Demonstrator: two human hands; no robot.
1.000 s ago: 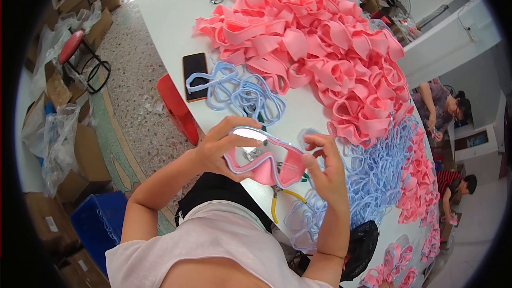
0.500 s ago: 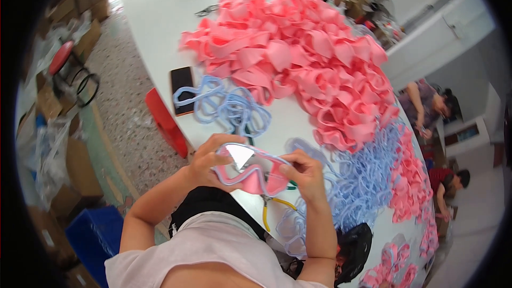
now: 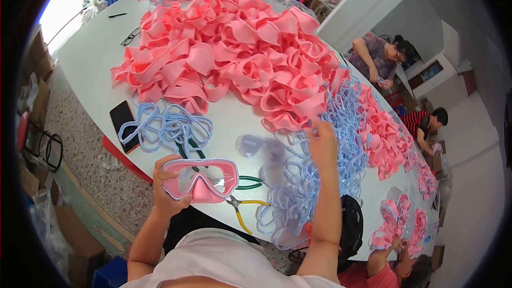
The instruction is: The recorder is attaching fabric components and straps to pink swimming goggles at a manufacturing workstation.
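My left hand (image 3: 169, 184) grips a pink diving mask (image 3: 201, 198) with a light blue rim and clear lenses by its left end, above the near table edge. Away from the mask, my right hand (image 3: 324, 141) is stretched out over the border between the pink mask skirts (image 3: 240, 58) and the light blue frames (image 3: 346, 122). Its fingers are blurred, so whether they hold anything is unclear. Beyond the mask lies a small bunch of light blue frames (image 3: 176, 122). Clear lenses (image 3: 256, 146) rest between my two hands on the table.
Yellow-handled pliers (image 3: 242, 216) and green-handled pliers (image 3: 249, 183) lie beside the mask. A phone (image 3: 124, 120) and glasses (image 3: 130, 36) are on the white table (image 3: 90, 74). Co-workers, including a person in a purple top (image 3: 373, 56), work along the right side. A red stool (image 3: 122, 157) stands under the left edge.
My right hand has let go of the mask and moved right and forward to the piles. My left hand has carried the mask leftward, its lenses now facing up. The whole view has shifted.
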